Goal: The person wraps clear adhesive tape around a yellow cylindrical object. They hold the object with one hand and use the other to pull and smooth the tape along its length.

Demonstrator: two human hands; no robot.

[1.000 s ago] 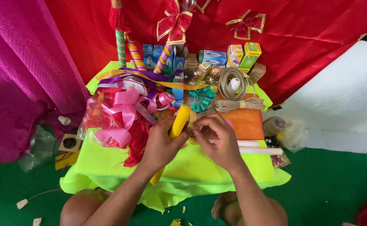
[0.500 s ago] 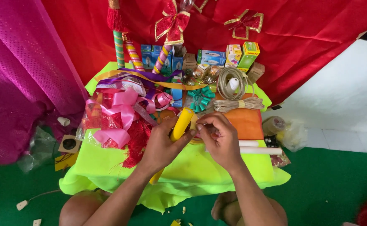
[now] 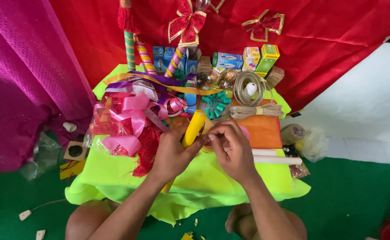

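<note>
the yellow stick is the landmark here: a long, slim rod that slants over the desk, which is draped in lime-green cloth. its upper end tips away from the person and slightly to the right, toward the teal ribbon bits, and its lower end runs down toward the person's lap, hidden behind the left wrist. so its long axis runs nearly front to back, leaning a little rightward at the far end

the left hand is wrapped around the middle of the stick, fingers clamped on it from the left side. the right hand sits just right of the stick, its fingertips pinched together against the stick's side near the left thumb; whether something small lies between them cannot be told. both hands meet at the same spot, with the left carrying the stick's weight

left of the stick lies a heap of pink ribbon; beyond its far end and to the right lie a coil of pale cord and small boxes against the red backdrop. right of the stick is an orange sheet, with two white tubes at its near edge
</note>
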